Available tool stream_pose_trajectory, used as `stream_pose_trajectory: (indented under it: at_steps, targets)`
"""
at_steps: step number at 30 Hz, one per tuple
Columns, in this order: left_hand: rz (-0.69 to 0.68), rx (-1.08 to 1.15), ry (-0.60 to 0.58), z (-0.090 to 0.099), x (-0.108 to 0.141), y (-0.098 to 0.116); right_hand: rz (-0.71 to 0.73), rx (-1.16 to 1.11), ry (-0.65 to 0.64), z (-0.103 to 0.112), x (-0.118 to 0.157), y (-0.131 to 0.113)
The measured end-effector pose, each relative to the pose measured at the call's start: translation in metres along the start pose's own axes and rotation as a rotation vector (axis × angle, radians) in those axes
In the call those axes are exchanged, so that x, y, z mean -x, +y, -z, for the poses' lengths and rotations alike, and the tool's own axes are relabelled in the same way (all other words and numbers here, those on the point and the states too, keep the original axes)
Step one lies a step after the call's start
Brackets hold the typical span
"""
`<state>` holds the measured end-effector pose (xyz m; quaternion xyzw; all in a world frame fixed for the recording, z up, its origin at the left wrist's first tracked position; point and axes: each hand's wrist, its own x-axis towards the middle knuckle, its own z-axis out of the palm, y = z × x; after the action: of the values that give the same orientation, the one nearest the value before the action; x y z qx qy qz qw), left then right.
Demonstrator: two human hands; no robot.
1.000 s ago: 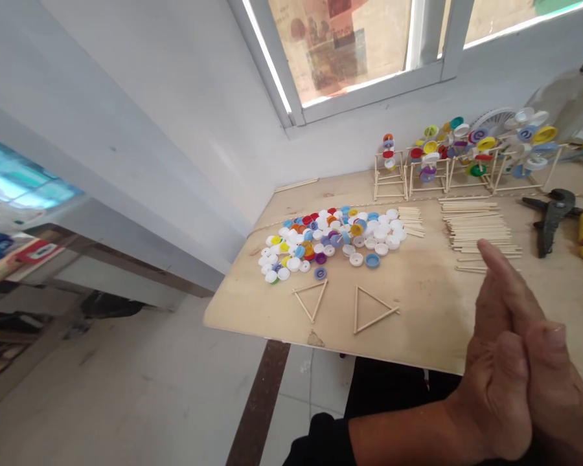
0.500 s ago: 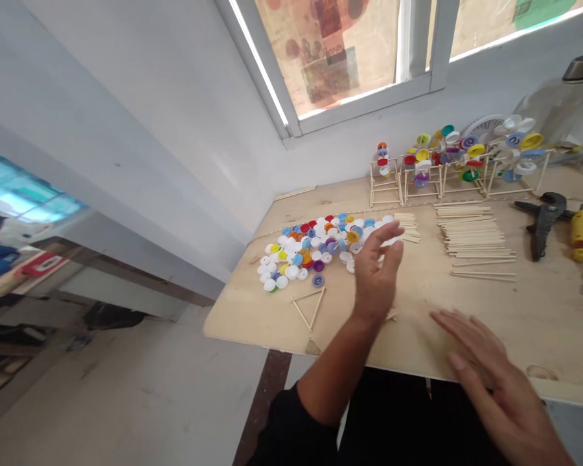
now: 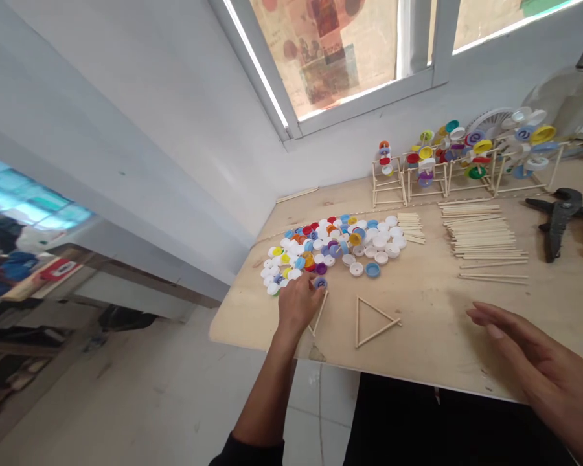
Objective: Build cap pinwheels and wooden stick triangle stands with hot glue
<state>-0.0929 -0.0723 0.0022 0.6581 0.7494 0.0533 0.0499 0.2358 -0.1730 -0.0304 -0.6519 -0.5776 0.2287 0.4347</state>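
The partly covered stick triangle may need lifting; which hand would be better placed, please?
Probably the left hand: it reaches over that stick triangle, while the right hand is well beyond the other triangle.

we have parted our bare left hand [image 3: 298,303] from our bare right hand [image 3: 547,369], reaching the leftmost pale wooden-stick triangle [image 3: 320,312].

Beyond the left hand [image 3: 298,303], my feed shows round plastic caps [image 3: 334,250] in white, blue, red, orange, yellow and purple; next to it, I see one blue round cap [image 3: 320,283] marked with a dark curl. Past the right hand [image 3: 547,366] I get cream wooden sticks [image 3: 483,237] and a black clamp-shaped tool [image 3: 558,223].
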Motion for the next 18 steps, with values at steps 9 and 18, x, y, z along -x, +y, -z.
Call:
stream_pose_trajectory:
  at_steps: [9,18]
  targets:
    - [-0.059,-0.042,-0.022,-0.005,-0.02,0.022,0.011,0.003,-0.003,-0.006,0.005,0.009]
    - [-0.097,0.466,0.254,-0.007,0.017,0.043,-0.056,-0.046,0.034,-0.001,0.005,0.004]
